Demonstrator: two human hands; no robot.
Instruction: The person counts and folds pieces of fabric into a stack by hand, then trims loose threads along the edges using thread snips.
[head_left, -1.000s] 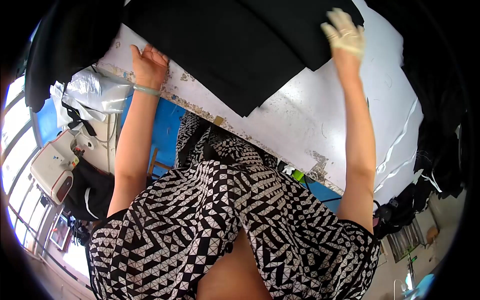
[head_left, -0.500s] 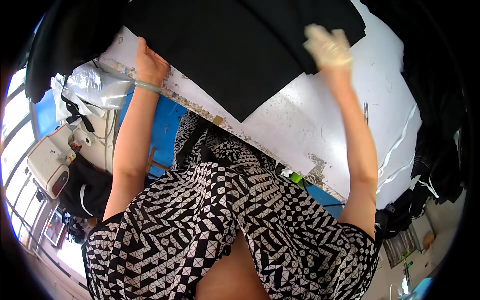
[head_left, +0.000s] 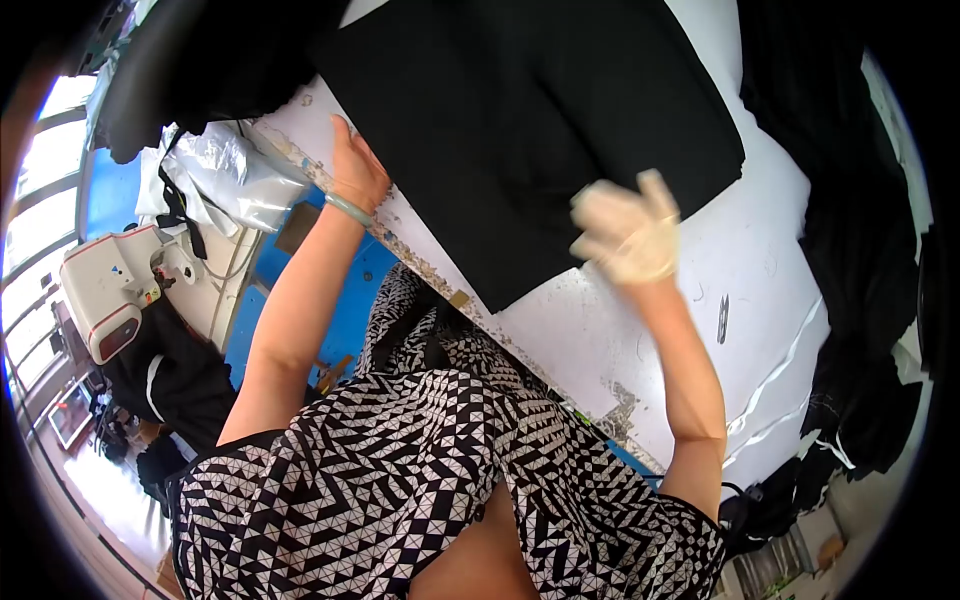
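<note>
Black cloth [head_left: 540, 110] flat on the white surface [head_left: 690, 390], which I judge light, limp and best held by opposite edges: gloved right hand [head_left: 630, 232] over it, fingers spread; left hand [head_left: 358, 174] at one edge, whether pinching I cannot tell

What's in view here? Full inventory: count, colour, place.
Table: one, white, chipped along its near edge, centre
Cloth panel: one visible on top, black, flat on the table
Metal tool: one, grey, on the table, beside the right forearm
Strips: at least two, white, table's right side
Cloth heap: count unclear, black, far right
Draped cloth: count unclear, black, upper left
Plastic bag: one, clear, left
Machine: one, white, left
Bracelet: one, pale green, left wrist
Glove: one, cream, right hand
Patterned clothing: black-and-white, on the wearer
Left hand: one, bare, at the panel's left edge
Right hand: one, gloved, over the panel's near side, blurred
</note>
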